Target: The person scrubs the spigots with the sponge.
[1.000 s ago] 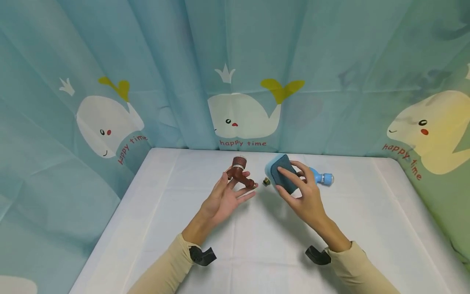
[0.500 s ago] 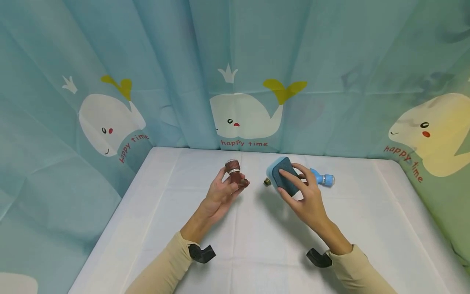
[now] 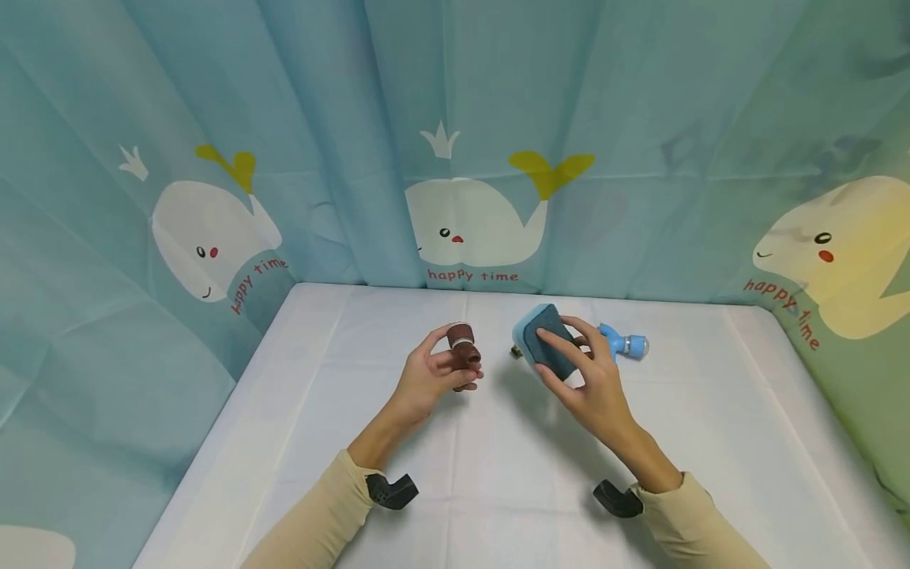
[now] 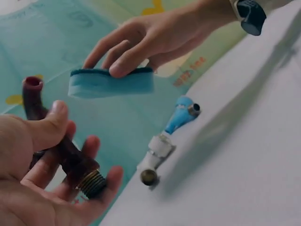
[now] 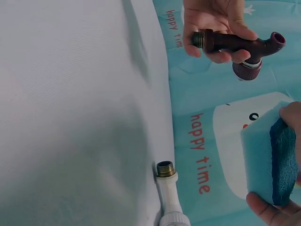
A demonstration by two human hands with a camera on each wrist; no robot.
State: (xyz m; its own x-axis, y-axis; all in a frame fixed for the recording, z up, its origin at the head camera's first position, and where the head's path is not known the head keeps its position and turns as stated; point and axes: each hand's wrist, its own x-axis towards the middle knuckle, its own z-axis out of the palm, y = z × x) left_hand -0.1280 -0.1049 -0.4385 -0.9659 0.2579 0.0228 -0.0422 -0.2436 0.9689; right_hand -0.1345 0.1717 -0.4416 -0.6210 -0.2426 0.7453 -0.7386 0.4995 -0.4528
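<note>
My left hand [image 3: 415, 387] holds a dark brown faucet [image 3: 460, 335] above the table, its knob up and its spout facing me. In the left wrist view the thumb lies across the faucet's body, and the brass threaded end [image 4: 91, 183] sticks out between the fingers. Just to the right, my right hand [image 3: 600, 387] grips a sponge [image 3: 553, 341] by its edges, light blue foam on one side and a dark teal scouring layer on the other. Sponge and faucet are apart, with a gap between them.
Behind the right hand, a blue faucet [image 3: 629, 345] lies on the white table [image 3: 498, 474]. A white faucet [image 4: 160, 146] with a brass threaded end lies beside it, mostly hidden by the sponge in the head view. A whale-print curtain [image 3: 341, 158] borders the table's back and sides.
My left hand has turned the brown faucet so its spout swings from pointing right to facing me, and the fingers have closed further round it. The right hand and sponge have barely moved.
</note>
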